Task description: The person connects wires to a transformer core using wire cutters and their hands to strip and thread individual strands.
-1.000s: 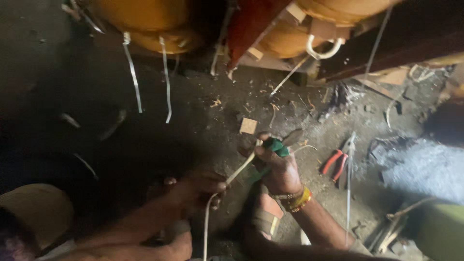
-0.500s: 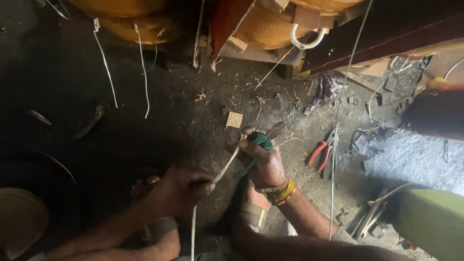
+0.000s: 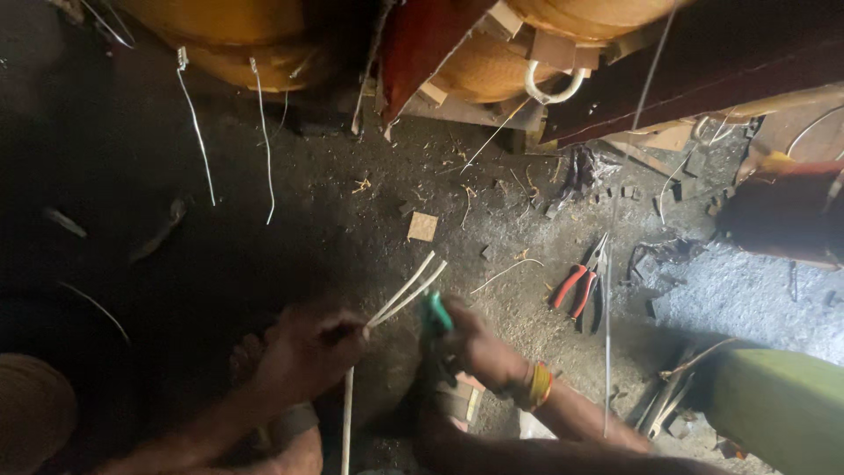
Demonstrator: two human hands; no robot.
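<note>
Left hand (image 3: pixel 303 356) pinches white strips (image 3: pixel 406 294); right hand (image 3: pixel 475 347) grips green-handled tool (image 3: pixel 433 313), tip hidden.

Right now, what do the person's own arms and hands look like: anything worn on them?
Both forearms are bare, with no sleeves or gloves showing. The left hand wears nothing visible. The right hand has a stack of yellow and orange bangles at its wrist. No rings or markings can be made out in the dim light.

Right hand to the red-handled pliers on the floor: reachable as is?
Probably yes. The pliers lie in the open just right of the right hand, bare floor between them. But that hand already grips a green-handled tool.
</note>
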